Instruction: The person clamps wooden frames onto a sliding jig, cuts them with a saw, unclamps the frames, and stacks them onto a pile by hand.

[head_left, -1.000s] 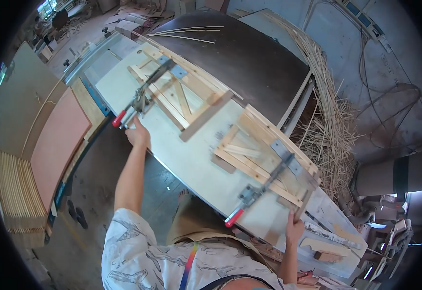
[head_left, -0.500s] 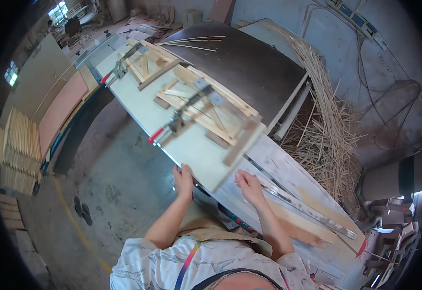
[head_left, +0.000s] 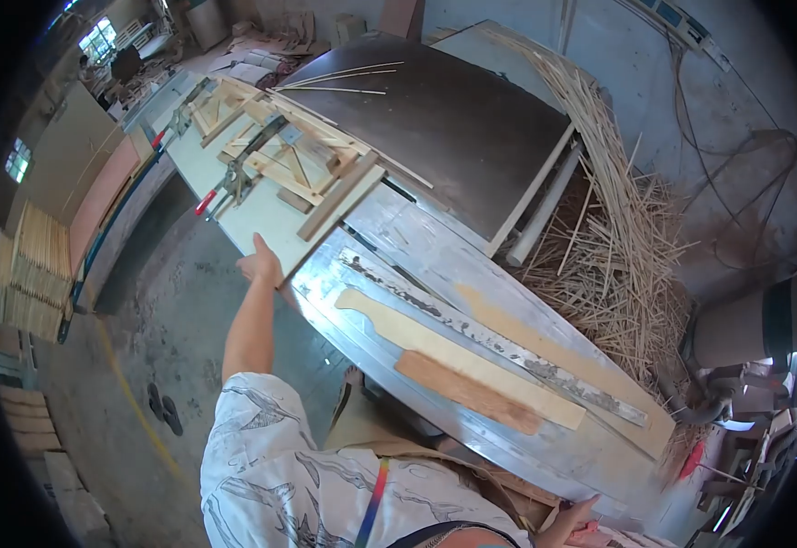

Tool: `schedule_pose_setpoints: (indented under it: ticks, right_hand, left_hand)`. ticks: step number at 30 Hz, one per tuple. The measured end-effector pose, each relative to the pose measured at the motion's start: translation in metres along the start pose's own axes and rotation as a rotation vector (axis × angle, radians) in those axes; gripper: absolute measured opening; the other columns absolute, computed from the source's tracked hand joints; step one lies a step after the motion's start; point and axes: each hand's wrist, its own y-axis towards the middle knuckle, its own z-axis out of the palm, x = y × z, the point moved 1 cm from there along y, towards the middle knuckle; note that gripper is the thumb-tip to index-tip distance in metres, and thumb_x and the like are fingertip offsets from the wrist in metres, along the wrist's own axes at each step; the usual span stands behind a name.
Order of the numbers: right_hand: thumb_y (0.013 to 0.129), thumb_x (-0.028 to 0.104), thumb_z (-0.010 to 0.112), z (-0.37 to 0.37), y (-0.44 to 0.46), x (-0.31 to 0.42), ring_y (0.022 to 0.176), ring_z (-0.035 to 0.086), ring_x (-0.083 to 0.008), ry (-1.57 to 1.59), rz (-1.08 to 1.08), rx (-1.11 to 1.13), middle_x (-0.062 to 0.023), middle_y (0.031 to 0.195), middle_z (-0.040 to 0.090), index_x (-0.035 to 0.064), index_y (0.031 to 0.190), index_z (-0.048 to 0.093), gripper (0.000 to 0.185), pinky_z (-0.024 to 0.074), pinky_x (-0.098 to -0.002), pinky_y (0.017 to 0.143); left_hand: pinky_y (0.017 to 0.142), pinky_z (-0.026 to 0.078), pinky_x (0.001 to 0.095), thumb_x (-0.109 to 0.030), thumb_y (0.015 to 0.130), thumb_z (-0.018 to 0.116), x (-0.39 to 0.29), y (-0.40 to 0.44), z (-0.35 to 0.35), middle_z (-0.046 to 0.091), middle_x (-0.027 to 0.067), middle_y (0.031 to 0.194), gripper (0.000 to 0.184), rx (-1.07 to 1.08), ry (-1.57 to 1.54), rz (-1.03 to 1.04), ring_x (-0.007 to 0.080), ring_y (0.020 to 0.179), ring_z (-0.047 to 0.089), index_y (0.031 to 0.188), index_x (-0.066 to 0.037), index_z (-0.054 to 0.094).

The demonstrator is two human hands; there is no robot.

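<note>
My left hand (head_left: 262, 265) grips the near corner edge of a pale flat board (head_left: 259, 215). Fixed on this board are wooden strips (head_left: 339, 196) and two toggle clamps with red handles, the nearer clamp (head_left: 230, 183) pressing over a light wooden frame (head_left: 289, 169). Low at the bottom edge, my right hand (head_left: 570, 522) is partly cut off beside some pinkish material, a finger or thumb stretched out. On the metal machine table (head_left: 321, 292) lie a pale curved wooden strip (head_left: 453, 352), a reddish-brown wooden piece (head_left: 467, 393) and a worn metal bar (head_left: 490, 338).
Behind the metal table stands a dark panel surface (head_left: 435, 119) with thin sticks on it. A heap of wood offcuts (head_left: 599, 247) lies to the right. Stacked wooden pieces (head_left: 42, 265) stand at left, and a pair of slippers (head_left: 164, 408) lies on the floor.
The board with its clamps has slid away toward the upper left, with my left hand on its edge. My right hand has dropped from beside the board to the lower right. More metal table shows.
</note>
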Motion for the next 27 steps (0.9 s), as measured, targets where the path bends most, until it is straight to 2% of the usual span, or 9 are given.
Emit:
schedule_pose_setpoints:
  ticks: [1,2,4,7,10,15,19,23,27]
  right_hand:
    - [0.099,0.076,0.048,0.02,0.043,-0.012,0.109,0.068,-0.0438,-0.04,-0.059,-0.004,-0.0263,0.127,0.071,-0.0121,0.128,0.067,0.095,0.0568,-0.0481,0.092]
    - [0.099,0.076,0.048,0.029,0.062,-0.023,0.109,0.068,-0.0438,-0.044,-0.062,0.001,-0.0263,0.127,0.071,-0.0121,0.128,0.067,0.095,0.0568,-0.0481,0.092]
    - [0.101,0.074,0.044,0.045,0.086,-0.034,0.108,0.07,-0.048,-0.543,-0.032,-0.346,-0.0296,0.116,0.074,-0.0207,0.119,0.067,0.099,0.0573,-0.0486,0.096]
    - [0.105,0.07,0.037,0.069,0.107,-0.055,0.111,0.068,-0.0536,-0.469,-0.004,-0.442,-0.0362,0.12,0.071,-0.025,0.109,0.066,0.1,0.057,-0.0543,0.094]
    - [0.106,0.069,0.037,0.084,0.116,-0.062,0.109,0.069,-0.0515,-0.474,0.063,-0.432,-0.0351,0.118,0.071,-0.024,0.11,0.066,0.097,0.0587,-0.0539,0.091]
    - [0.106,0.068,0.038,0.1,0.074,-0.051,0.107,0.07,-0.0504,-0.358,0.011,-0.379,-0.035,0.117,0.071,-0.0243,0.111,0.066,0.097,0.0594,-0.0528,0.09]
    - [0.106,0.068,0.038,0.106,0.042,-0.036,0.106,0.07,-0.0494,-0.304,-0.016,-0.365,-0.0349,0.116,0.071,-0.0245,0.112,0.065,0.096,0.06,-0.0519,0.089]
    - [0.106,0.068,0.039,0.098,0.027,-0.024,0.108,0.07,-0.0464,-0.364,-0.001,-0.364,-0.0331,0.119,0.071,-0.0241,0.116,0.063,0.095,0.0606,-0.0503,0.088]
    - [0.106,0.069,0.039,0.081,0.066,-0.04,0.111,0.069,-0.0459,-0.441,0.031,-0.302,-0.0342,0.123,0.069,-0.025,0.117,0.062,0.097,0.0605,-0.0501,0.089]
  left_hand:
    - [0.114,0.047,0.0484,-0.071,0.091,0.066,0.006,0.01,0.006,0.056,0.0351,0.145,0.109,0.025,0.025,-0.017,0.0458,0.134,0.057,0.144,0.02,0.042]
    - [0.114,0.047,0.0484,-0.071,0.091,0.066,0.009,0.007,0.008,0.056,0.0351,0.145,0.109,0.021,0.025,-0.023,0.0458,0.134,0.057,0.144,0.02,0.042]
    - [0.113,0.047,0.0476,-0.073,0.091,0.065,0.01,-0.004,0.009,0.058,0.0327,0.145,0.107,0.022,0.02,-0.031,0.0446,0.134,0.058,0.142,0.02,0.047]
    - [0.112,0.048,0.0467,-0.077,0.091,0.061,0.017,0.0,0.015,0.06,0.0322,0.143,0.107,0.062,0.072,-0.018,0.0436,0.133,0.06,0.138,0.019,0.053]
    - [0.112,0.048,0.0464,-0.079,0.091,0.057,0.02,-0.003,0.015,0.06,0.0328,0.143,0.11,-0.014,0.073,-0.023,0.0433,0.133,0.06,0.138,0.02,0.053]
    - [0.112,0.048,0.0457,-0.08,0.091,0.056,0.021,-0.005,0.015,0.061,0.033,0.142,0.11,-0.053,0.056,0.013,0.0433,0.133,0.06,0.136,0.021,0.055]
    - [0.113,0.048,0.0449,-0.08,0.092,0.054,0.023,-0.003,0.014,0.064,0.0341,0.137,0.108,-0.046,0.072,0.043,0.0424,0.133,0.06,0.129,0.021,0.062]
    - [0.113,0.047,0.0442,-0.081,0.094,0.049,0.034,0.018,0.021,0.064,0.0324,0.138,0.109,-0.012,0.131,0.087,0.0412,0.134,0.06,0.129,0.022,0.061]
    - [0.114,0.046,0.0437,-0.081,0.095,0.047,0.04,0.024,0.026,0.064,0.0319,0.139,0.11,-0.008,0.177,0.115,0.0407,0.135,0.06,0.128,0.023,0.062]
